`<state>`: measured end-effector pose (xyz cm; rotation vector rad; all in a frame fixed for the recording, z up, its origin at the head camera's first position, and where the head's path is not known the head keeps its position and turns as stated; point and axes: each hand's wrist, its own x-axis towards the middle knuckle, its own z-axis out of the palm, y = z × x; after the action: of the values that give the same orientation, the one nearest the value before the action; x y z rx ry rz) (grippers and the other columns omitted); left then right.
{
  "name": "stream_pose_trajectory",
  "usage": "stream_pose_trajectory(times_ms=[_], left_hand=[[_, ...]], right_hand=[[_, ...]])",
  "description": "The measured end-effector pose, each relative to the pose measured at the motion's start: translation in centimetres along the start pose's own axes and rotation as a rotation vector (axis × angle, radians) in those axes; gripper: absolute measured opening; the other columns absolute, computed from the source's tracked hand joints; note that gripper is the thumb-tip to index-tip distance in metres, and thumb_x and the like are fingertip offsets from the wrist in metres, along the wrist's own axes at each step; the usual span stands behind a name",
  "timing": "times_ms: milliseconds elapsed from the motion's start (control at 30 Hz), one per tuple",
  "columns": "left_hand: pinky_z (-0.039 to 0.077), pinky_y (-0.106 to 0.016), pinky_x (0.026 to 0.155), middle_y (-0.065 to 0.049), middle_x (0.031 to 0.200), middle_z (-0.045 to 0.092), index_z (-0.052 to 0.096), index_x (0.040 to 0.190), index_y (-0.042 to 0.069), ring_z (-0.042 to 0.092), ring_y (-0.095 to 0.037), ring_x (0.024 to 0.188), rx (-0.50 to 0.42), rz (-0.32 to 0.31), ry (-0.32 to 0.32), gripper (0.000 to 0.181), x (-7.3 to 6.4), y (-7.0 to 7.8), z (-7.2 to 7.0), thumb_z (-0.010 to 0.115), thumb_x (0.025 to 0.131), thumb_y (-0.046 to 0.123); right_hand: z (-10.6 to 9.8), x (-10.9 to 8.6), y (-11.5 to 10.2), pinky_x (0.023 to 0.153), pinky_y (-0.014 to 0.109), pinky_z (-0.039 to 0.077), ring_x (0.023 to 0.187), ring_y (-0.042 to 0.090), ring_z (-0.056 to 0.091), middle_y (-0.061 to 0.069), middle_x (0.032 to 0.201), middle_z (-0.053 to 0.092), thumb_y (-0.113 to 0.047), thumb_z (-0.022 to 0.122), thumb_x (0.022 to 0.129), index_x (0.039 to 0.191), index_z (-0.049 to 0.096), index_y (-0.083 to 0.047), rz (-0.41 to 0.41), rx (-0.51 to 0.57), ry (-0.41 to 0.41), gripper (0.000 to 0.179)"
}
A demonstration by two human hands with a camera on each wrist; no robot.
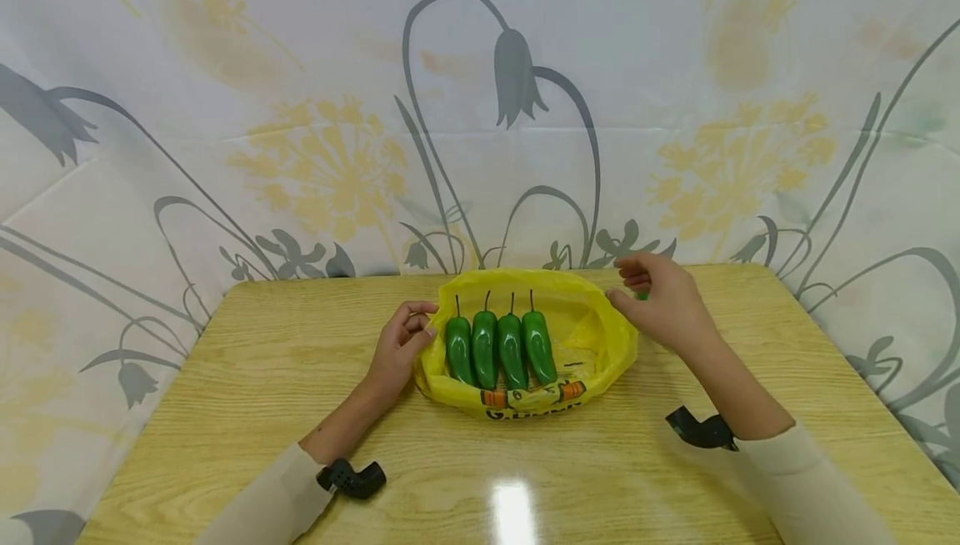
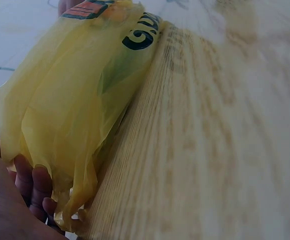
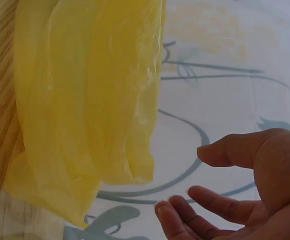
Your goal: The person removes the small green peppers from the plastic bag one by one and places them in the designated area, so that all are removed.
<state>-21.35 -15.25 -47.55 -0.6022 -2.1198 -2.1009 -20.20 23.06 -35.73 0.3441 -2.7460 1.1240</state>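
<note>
A yellow plastic bag lies on the table with its mouth wide and facing up. Several green chili peppers rest side by side inside it, thin dark stems pointing away. My left hand holds the bag's left edge, with curled fingers against the plastic in the left wrist view. By the bag's right rim is my right hand. In the right wrist view its thumb and fingers stand apart, with nothing between them. A small green bit shows beside the right hand, mostly hidden; its kind is unclear.
The wooden table reaches back to a white cloth backdrop printed with grey and yellow flowers. Black wrist cameras sit at both sleeves. Bright light reflects off the table's front middle.
</note>
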Motion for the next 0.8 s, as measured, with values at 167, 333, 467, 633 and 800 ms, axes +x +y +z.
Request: stream_pose_trajectory(times_ms=[167, 333, 467, 633, 800], left_hand=[[0.044, -0.021, 0.073, -0.002, 0.085, 0.056, 0.052, 0.135, -0.010, 0.050, -0.010, 0.075, -0.002, -0.003, 0.001, 0.034, 0.0, 0.0, 0.0, 0.054, 0.103, 0.001], [0.043, -0.022, 0.073, -0.002, 0.083, 0.054, 0.052, 0.135, -0.009, 0.048, -0.010, 0.074, 0.002, -0.004, -0.001, 0.034, 0.0, 0.1, 0.1, 0.054, 0.103, 0.001], [0.043, -0.022, 0.073, -0.001, 0.084, 0.054, 0.052, 0.135, -0.009, 0.048, -0.010, 0.074, 0.006, 0.000, -0.002, 0.033, 0.0, 0.0, 0.1, 0.054, 0.103, 0.000], [0.044, -0.021, 0.072, -0.002, 0.085, 0.055, 0.051, 0.135, -0.010, 0.049, -0.010, 0.074, 0.003, 0.001, -0.005, 0.033, 0.0, -0.1, 0.1, 0.054, 0.103, 0.000], [0.044, -0.021, 0.072, -0.002, 0.085, 0.056, 0.051, 0.134, -0.011, 0.049, -0.010, 0.074, 0.005, 0.007, -0.007, 0.033, 0.0, -0.1, 0.0, 0.053, 0.103, -0.001]], right_hand=[[1.0, -0.3, -0.7, 0.102, 0.058, 0.052, 0.115, 0.046, 0.064, 0.028, 0.127, 0.063, -0.009, 0.073, 0.099, 0.136, 0.061, 0.007, -0.060, 0.006, 0.035, 0.042], [2.0, -0.4, -1.1, 0.099, 0.057, 0.054, 0.110, 0.043, 0.066, 0.026, 0.122, 0.065, -0.004, 0.075, 0.096, 0.132, 0.063, 0.007, -0.120, 0.003, 0.049, 0.039], [2.9, -0.5, -1.2, 0.099, 0.056, 0.055, 0.109, 0.041, 0.067, 0.025, 0.120, 0.066, -0.004, 0.076, 0.096, 0.129, 0.065, 0.007, -0.152, 0.005, 0.046, 0.037], [4.2, -0.6, -1.3, 0.099, 0.055, 0.055, 0.110, 0.040, 0.066, 0.022, 0.120, 0.066, -0.006, 0.077, 0.096, 0.129, 0.065, 0.007, -0.162, 0.012, 0.012, 0.038], [5.9, -0.5, -1.2, 0.096, 0.054, 0.056, 0.107, 0.040, 0.066, 0.019, 0.117, 0.066, -0.008, 0.079, 0.094, 0.129, 0.066, 0.006, -0.177, 0.013, -0.035, 0.040]])
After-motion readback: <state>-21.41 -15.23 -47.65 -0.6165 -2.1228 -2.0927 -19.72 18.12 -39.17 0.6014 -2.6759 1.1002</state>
